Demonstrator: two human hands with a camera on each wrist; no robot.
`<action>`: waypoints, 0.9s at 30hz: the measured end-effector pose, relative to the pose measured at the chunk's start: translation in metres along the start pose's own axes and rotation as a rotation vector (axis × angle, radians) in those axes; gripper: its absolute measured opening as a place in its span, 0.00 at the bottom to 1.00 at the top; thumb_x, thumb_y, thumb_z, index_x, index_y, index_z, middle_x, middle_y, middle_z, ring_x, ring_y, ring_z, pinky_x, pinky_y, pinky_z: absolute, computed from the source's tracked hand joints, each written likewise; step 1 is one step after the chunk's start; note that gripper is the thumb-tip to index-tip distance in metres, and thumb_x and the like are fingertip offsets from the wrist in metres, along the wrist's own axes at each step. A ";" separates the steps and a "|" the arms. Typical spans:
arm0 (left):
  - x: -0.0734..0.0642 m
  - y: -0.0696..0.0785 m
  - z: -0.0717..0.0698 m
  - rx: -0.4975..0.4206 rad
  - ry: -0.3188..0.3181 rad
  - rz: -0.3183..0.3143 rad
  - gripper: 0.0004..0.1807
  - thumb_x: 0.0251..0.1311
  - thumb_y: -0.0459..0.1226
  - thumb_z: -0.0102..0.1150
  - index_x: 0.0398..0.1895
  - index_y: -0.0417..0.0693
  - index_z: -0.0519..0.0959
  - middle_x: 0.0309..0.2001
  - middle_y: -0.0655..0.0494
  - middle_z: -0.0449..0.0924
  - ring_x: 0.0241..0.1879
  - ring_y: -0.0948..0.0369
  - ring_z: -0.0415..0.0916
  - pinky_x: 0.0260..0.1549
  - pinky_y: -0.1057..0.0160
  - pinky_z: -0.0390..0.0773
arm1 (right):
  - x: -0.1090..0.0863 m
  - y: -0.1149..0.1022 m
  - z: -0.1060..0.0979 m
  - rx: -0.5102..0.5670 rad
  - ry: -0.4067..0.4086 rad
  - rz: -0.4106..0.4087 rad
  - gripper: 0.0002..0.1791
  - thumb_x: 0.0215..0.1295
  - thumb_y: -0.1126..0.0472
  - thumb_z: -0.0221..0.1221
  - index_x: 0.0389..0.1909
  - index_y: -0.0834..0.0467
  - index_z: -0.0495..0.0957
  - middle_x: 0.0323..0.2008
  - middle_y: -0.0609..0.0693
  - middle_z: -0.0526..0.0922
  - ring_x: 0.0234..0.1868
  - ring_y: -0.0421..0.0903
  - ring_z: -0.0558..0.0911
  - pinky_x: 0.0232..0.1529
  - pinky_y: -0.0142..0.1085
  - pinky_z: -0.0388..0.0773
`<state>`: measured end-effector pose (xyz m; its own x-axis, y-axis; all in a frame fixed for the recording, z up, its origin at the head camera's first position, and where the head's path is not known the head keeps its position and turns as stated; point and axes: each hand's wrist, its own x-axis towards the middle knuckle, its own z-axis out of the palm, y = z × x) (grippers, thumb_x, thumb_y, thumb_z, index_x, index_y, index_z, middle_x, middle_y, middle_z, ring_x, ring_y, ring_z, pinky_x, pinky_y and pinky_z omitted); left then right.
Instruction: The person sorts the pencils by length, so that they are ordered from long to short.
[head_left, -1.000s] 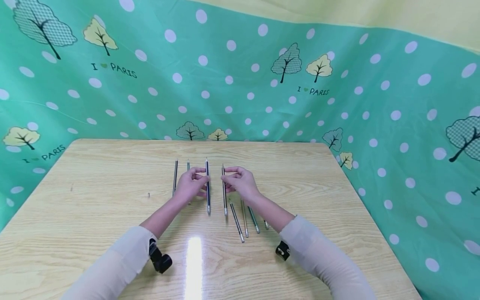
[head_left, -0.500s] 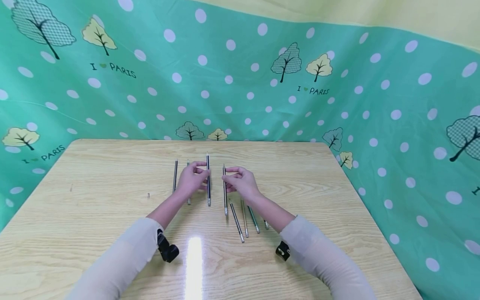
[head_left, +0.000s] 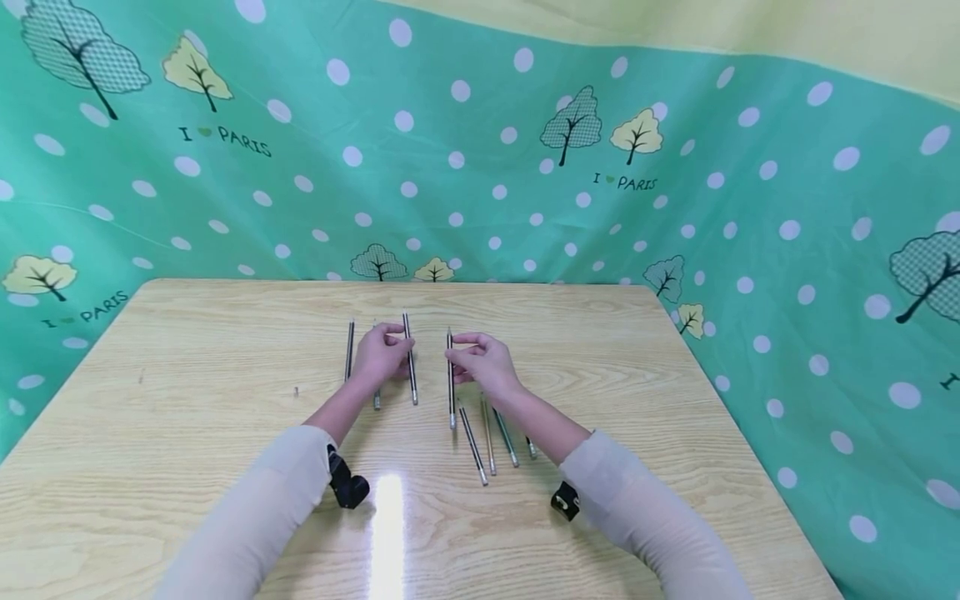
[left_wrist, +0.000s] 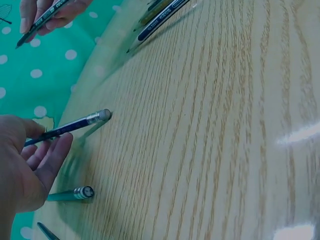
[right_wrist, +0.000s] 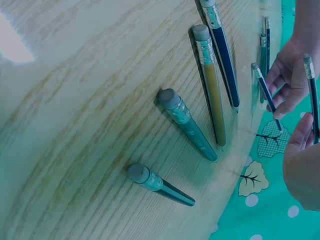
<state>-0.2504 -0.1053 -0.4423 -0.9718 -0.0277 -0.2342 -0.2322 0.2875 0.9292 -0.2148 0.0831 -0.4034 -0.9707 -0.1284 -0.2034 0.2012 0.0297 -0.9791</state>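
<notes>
My left hand pinches a dark pencil between thumb and fingers, its eraser end towards me. In the left wrist view that eraser end is close to the tabletop; whether it touches is hard to tell. Under and beside this hand lie a green pencil, partly hidden, and a dark pencil. A short way right, my right hand holds another dark pencil, point away from me. The right wrist view shows this pencil raised above the table.
Nearer me on the right lie a dark striped pencil, a yellow pencil, a green pencil and another dark pencil, fanned out. A tiny dark bit lies left on the wooden table. A polka-dot cloth hangs behind.
My left hand has moved away from me and then slightly left with its pencil, which now leans with its far end leftward. The right hand and its pencil have barely moved.
</notes>
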 end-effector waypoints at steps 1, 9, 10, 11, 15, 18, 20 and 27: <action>0.000 -0.001 0.000 0.006 0.002 -0.001 0.25 0.63 0.38 0.54 0.63 0.43 0.65 0.45 0.47 0.72 0.33 0.59 0.77 0.31 0.63 0.84 | 0.000 0.000 0.000 -0.003 0.000 0.000 0.18 0.59 0.67 0.61 0.51 0.63 0.74 0.25 0.46 0.78 0.21 0.40 0.78 0.26 0.30 0.82; 0.002 -0.002 0.002 0.028 -0.007 -0.020 0.26 0.63 0.38 0.55 0.63 0.42 0.64 0.46 0.44 0.73 0.31 0.59 0.78 0.30 0.63 0.84 | -0.001 -0.002 0.000 -0.011 0.009 0.009 0.18 0.59 0.66 0.61 0.51 0.62 0.74 0.26 0.47 0.79 0.21 0.40 0.79 0.27 0.30 0.82; 0.002 -0.002 0.002 0.028 -0.010 -0.023 0.26 0.63 0.37 0.54 0.63 0.41 0.64 0.46 0.44 0.73 0.30 0.59 0.78 0.30 0.63 0.84 | -0.001 -0.002 0.000 -0.011 0.007 0.011 0.18 0.59 0.66 0.61 0.51 0.62 0.74 0.26 0.47 0.79 0.21 0.40 0.79 0.27 0.30 0.82; 0.002 -0.001 0.002 0.029 -0.011 -0.028 0.26 0.63 0.37 0.54 0.63 0.41 0.64 0.46 0.44 0.73 0.30 0.59 0.78 0.30 0.63 0.84 | -0.001 -0.002 0.000 -0.011 0.007 0.013 0.18 0.59 0.66 0.61 0.51 0.62 0.74 0.26 0.47 0.79 0.21 0.40 0.79 0.26 0.30 0.82; 0.002 0.001 0.002 0.036 -0.009 -0.037 0.26 0.63 0.37 0.54 0.64 0.40 0.63 0.46 0.43 0.73 0.28 0.59 0.78 0.30 0.63 0.84 | -0.001 -0.002 0.000 -0.020 0.001 0.014 0.19 0.59 0.65 0.61 0.52 0.62 0.74 0.26 0.47 0.79 0.22 0.40 0.79 0.28 0.31 0.82; 0.003 0.000 0.003 0.047 -0.009 -0.029 0.27 0.63 0.37 0.54 0.64 0.39 0.63 0.45 0.42 0.74 0.28 0.59 0.79 0.30 0.63 0.84 | -0.001 -0.003 -0.001 -0.022 -0.007 0.018 0.20 0.59 0.65 0.61 0.53 0.62 0.73 0.27 0.47 0.79 0.23 0.40 0.79 0.30 0.33 0.83; 0.003 -0.001 0.004 0.053 -0.010 -0.022 0.27 0.63 0.37 0.54 0.64 0.39 0.63 0.45 0.41 0.75 0.28 0.58 0.79 0.30 0.63 0.84 | -0.003 -0.006 -0.001 -0.024 -0.016 0.021 0.21 0.59 0.65 0.61 0.54 0.63 0.72 0.27 0.47 0.78 0.23 0.41 0.79 0.31 0.34 0.83; 0.004 -0.004 0.004 0.088 0.001 -0.024 0.27 0.62 0.38 0.55 0.63 0.38 0.64 0.44 0.42 0.76 0.27 0.60 0.78 0.29 0.65 0.84 | 0.000 -0.004 -0.001 -0.004 -0.012 0.017 0.21 0.59 0.65 0.61 0.54 0.63 0.72 0.26 0.46 0.78 0.21 0.40 0.79 0.29 0.32 0.82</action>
<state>-0.2529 -0.1031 -0.4484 -0.9661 -0.0363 -0.2555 -0.2505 0.3700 0.8946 -0.2153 0.0841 -0.3992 -0.9655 -0.1392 -0.2201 0.2172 0.0358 -0.9755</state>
